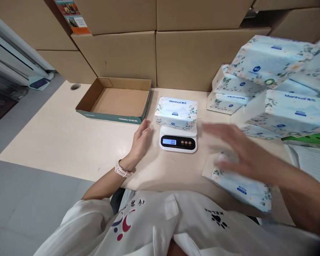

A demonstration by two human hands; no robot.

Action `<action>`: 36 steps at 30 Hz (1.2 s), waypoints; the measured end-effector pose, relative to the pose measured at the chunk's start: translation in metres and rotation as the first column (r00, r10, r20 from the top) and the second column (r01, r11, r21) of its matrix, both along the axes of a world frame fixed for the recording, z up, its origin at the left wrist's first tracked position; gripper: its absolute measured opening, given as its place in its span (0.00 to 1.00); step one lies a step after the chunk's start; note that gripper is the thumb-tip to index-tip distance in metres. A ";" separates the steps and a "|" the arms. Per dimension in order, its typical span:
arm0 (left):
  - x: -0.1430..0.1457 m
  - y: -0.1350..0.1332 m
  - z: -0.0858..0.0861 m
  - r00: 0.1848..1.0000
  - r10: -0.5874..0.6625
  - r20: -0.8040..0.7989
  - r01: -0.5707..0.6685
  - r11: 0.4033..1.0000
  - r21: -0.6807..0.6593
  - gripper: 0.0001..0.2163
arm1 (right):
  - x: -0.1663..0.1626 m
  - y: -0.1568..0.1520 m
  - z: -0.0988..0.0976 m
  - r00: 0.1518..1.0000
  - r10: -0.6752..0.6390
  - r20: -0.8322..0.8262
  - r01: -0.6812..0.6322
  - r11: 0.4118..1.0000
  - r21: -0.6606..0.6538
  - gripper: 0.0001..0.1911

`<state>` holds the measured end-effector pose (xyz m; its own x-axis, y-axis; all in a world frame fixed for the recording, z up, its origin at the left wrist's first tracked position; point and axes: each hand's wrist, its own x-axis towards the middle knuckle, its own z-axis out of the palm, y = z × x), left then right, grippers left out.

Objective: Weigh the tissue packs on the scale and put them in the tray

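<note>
A pack of tissues (176, 112) lies on a small white scale (178, 141) whose display reads 0.0. My left hand (141, 139) rests on the table just left of the scale, fingers loosely extended, holding nothing; a pale watch is on that wrist. My right hand (237, 149) is blurred by motion, fingers spread, hovering over a second tissue pack (240, 185) that lies at the table's near edge. I cannot tell whether it touches the pack.
A shallow open cardboard tray (117, 101) with a green rim sits left of the scale. A heap of several tissue packs (272, 89) fills the right side. Stacked cardboard boxes (154, 53) line the back. The table edge (42, 167) drops to grey floor on the left.
</note>
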<state>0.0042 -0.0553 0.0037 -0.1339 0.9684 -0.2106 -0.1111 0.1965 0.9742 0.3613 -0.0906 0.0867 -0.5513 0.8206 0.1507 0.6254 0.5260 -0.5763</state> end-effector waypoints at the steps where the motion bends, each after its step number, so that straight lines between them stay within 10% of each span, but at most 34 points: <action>1: -0.002 0.000 -0.001 0.999 0.025 0.030 -0.024 0.999 -0.023 0.38 | 0.007 -0.028 -0.006 0.990 0.126 0.066 -0.126 0.992 0.003 0.51; 6: -0.001 0.002 -0.002 0.990 0.064 0.124 -0.060 0.997 -0.037 0.30 | 0.034 -0.104 -0.057 0.966 0.037 0.256 -0.047 0.998 0.030 0.55; 14: 0.000 -0.002 0.005 0.985 0.101 0.137 -0.093 0.994 -0.063 0.31 | 0.076 -0.055 -0.060 0.962 -0.213 0.171 0.178 0.963 0.201 0.33; 18: 0.002 -0.003 0.009 0.979 0.118 0.169 -0.110 0.992 -0.058 0.32 | 0.027 -0.050 -0.050 0.918 -0.386 -0.086 0.396 0.902 0.174 0.28; 23: 0.002 0.001 0.003 0.969 0.125 0.213 -0.115 0.992 -0.059 0.28 | -0.040 -0.043 -0.085 0.732 -0.496 -0.468 0.579 0.814 0.042 0.27; 32: -0.004 0.006 -0.005 0.972 0.101 0.210 -0.092 0.994 -0.053 0.28 | -0.029 -0.018 -0.114 0.790 -0.472 -0.391 0.576 0.790 0.210 0.22; 36: -0.006 0.006 -0.006 0.975 0.073 0.211 -0.064 0.997 -0.049 0.28 | -0.006 -0.006 -0.122 0.676 -0.601 -0.427 0.705 0.695 0.139 0.24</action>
